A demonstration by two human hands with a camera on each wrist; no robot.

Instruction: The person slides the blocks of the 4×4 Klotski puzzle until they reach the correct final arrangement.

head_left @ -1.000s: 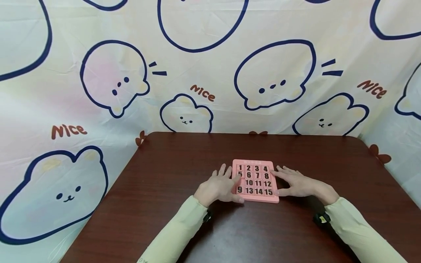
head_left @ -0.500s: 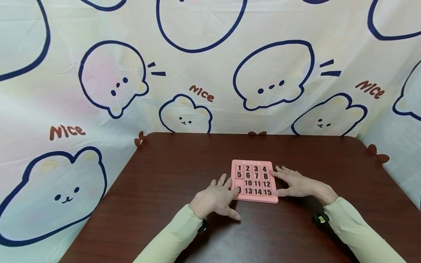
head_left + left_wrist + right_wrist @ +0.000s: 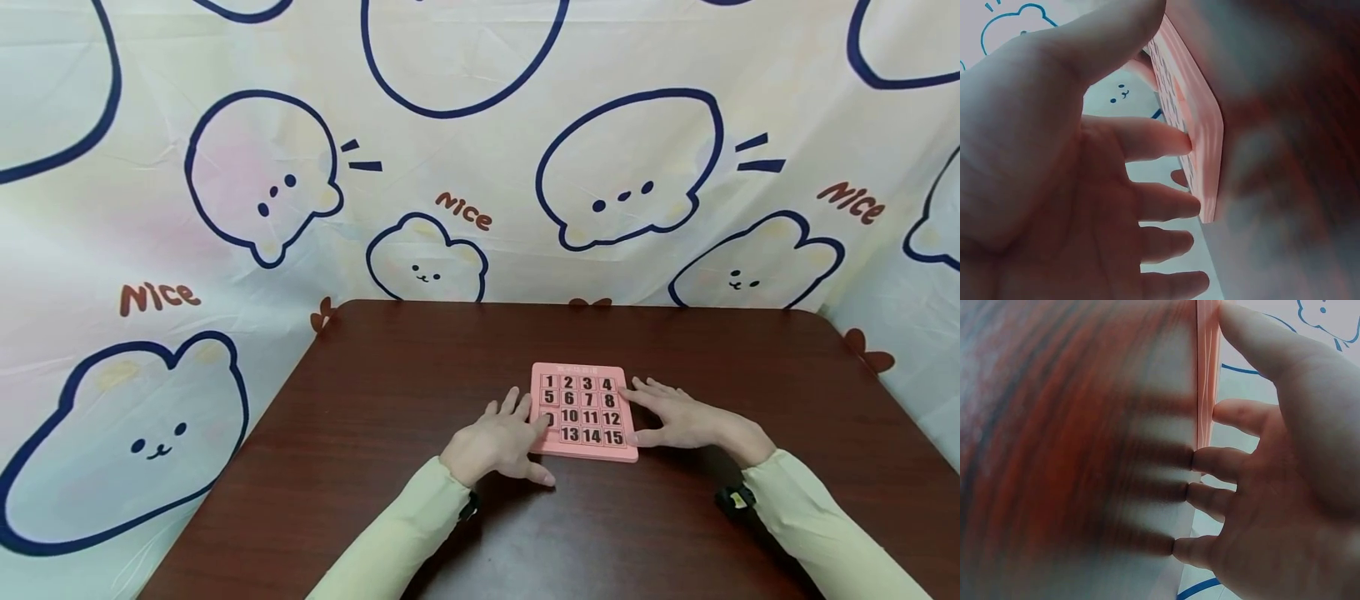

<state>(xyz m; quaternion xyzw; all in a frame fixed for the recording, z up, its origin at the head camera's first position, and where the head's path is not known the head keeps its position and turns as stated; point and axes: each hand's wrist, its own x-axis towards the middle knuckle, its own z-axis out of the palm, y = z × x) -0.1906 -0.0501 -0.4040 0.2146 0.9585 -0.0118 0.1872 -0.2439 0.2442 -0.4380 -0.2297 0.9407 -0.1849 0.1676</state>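
A pink number slide puzzle (image 3: 590, 408) lies flat on the brown table, its numbered tiles set in rows. My left hand (image 3: 491, 446) is at its left side with fingers spread; the index fingertip touches the 9 tile (image 3: 554, 419) in the third row, partly covering it. The bottom-left cell stands bare. In the left wrist view the index fingertip (image 3: 1180, 142) meets the puzzle's face, and the thumb stretches past its near corner. Along the right edge, my right hand (image 3: 690, 423) steadies the frame with index finger and thumb; its other fingertips (image 3: 1183, 545) rest on the table.
The brown table (image 3: 420, 358) extends around the puzzle on all sides. A patterned cloth (image 3: 510, 167) with bear drawings hangs behind the table and along its sides. Each wrist wears a black strapped device (image 3: 735, 500).
My left hand first moves back toward me, its index finger reaching the 9 tile, then forward. The 9 tile has slid from the bottom row up to the third. The right hand stays put.
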